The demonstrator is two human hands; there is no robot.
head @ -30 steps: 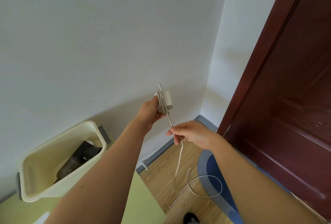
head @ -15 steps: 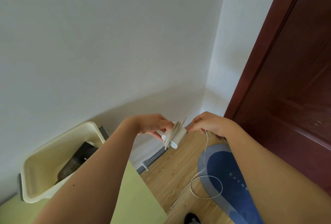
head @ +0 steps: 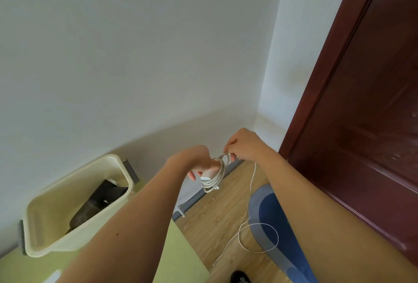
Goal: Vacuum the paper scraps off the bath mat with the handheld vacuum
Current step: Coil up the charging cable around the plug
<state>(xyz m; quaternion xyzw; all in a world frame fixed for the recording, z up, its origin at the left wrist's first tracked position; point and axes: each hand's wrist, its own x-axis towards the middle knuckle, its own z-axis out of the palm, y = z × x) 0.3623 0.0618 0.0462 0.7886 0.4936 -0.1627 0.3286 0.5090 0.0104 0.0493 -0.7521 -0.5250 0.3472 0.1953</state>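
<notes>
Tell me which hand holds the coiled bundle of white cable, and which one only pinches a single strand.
The left hand holds the coiled white cable wound around the charger. The right hand only pinches one strand at the coil's top.

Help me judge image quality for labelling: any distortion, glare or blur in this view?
Head view: wide-angle bending bows the door edge and stretches both forearms; soft sheen on the door, no harsh glare; a diagonal shadow crosses the wall; the cable coil is slightly soft.

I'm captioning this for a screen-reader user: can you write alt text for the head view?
Two bare hands wind a white cable: the left hand holds the coil, the right hand pinches a loop. Slack trails to the wooden floor and blue bath mat, beside a cream bin.
</notes>
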